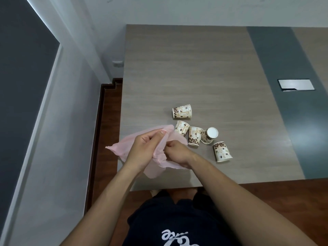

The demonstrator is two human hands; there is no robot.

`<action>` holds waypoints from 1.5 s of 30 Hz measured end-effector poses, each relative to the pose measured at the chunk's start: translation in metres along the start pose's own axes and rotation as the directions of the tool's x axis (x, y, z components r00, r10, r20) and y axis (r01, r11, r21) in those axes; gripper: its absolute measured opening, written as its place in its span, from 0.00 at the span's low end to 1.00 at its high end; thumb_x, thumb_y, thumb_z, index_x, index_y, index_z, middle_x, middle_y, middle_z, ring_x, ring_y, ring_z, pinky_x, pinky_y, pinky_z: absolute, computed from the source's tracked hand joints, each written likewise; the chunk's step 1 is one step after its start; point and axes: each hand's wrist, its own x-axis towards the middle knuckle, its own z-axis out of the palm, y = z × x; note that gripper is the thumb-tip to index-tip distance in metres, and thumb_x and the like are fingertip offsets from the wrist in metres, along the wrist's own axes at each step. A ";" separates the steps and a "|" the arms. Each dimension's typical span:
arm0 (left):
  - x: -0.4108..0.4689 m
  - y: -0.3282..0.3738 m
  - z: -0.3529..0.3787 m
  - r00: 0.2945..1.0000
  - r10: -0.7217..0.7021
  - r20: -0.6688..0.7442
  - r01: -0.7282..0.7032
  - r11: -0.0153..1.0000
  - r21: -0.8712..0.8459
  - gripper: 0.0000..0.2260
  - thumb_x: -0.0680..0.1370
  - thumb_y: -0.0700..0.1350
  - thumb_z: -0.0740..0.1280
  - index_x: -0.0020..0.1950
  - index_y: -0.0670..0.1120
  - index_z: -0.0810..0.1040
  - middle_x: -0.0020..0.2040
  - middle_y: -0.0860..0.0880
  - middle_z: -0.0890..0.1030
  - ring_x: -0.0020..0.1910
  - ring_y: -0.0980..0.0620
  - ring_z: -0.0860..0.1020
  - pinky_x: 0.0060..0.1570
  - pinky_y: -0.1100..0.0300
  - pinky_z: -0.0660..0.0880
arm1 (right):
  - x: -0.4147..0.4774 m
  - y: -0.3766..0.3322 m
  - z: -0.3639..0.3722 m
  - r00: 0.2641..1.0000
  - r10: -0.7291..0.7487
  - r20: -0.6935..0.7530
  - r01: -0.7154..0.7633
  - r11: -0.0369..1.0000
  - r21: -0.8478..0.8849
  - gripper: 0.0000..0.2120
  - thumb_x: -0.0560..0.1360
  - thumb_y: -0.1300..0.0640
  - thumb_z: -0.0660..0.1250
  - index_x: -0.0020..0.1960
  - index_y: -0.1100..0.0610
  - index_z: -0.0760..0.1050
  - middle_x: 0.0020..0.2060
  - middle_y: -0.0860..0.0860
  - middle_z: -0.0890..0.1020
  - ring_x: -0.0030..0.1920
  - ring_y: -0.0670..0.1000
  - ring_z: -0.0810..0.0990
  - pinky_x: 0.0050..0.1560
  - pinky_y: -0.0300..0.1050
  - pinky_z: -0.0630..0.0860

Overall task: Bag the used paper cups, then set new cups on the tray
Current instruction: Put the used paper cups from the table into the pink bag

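Note:
Several used paper cups with a coffee-bean print lie tipped over on the grey wooden table: one at the back, a cluster in the middle, one lying with its white base towards me, and one at the right. A thin pink plastic bag hangs crumpled over the table's left front corner. My left hand grips the bag's upper part with the thumb on top. My right hand pinches the bag's edge just beside it. No tray is in view.
A silver cable hatch sits in a dark grey strip on the table at the right. A white wall and a wall socket lie to the left. Dark wooden floor shows beside and in front of the table.

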 end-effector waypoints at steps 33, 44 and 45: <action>0.017 0.007 0.032 0.996 -0.025 -0.091 0.027 0.999 0.017 0.12 0.88 0.48 0.68 0.67 0.50 0.89 0.57 0.49 0.92 0.57 0.48 0.89 0.47 0.61 0.85 | -0.021 0.137 -0.173 0.567 0.357 -0.742 0.188 0.822 0.538 0.09 0.79 0.50 0.76 0.49 0.56 0.86 0.42 0.54 0.86 0.39 0.52 0.81 0.49 0.52 0.77; 0.012 0.010 0.041 0.995 0.034 -0.092 -0.029 0.998 0.054 0.11 0.88 0.46 0.68 0.63 0.49 0.91 0.54 0.51 0.92 0.59 0.49 0.89 0.59 0.55 0.85 | -0.053 0.019 -0.092 0.940 -0.049 -0.338 0.194 0.891 0.411 0.14 0.79 0.56 0.69 0.34 0.52 0.80 0.34 0.50 0.78 0.37 0.50 0.76 0.39 0.46 0.71; 0.010 0.012 0.043 0.996 0.039 -0.081 -0.036 0.998 0.047 0.11 0.88 0.45 0.68 0.64 0.48 0.90 0.54 0.51 0.92 0.59 0.50 0.90 0.58 0.58 0.86 | -0.047 0.014 -0.077 0.952 -0.069 -0.299 0.180 0.915 0.360 0.12 0.79 0.55 0.70 0.37 0.53 0.82 0.35 0.52 0.80 0.38 0.51 0.79 0.42 0.48 0.76</action>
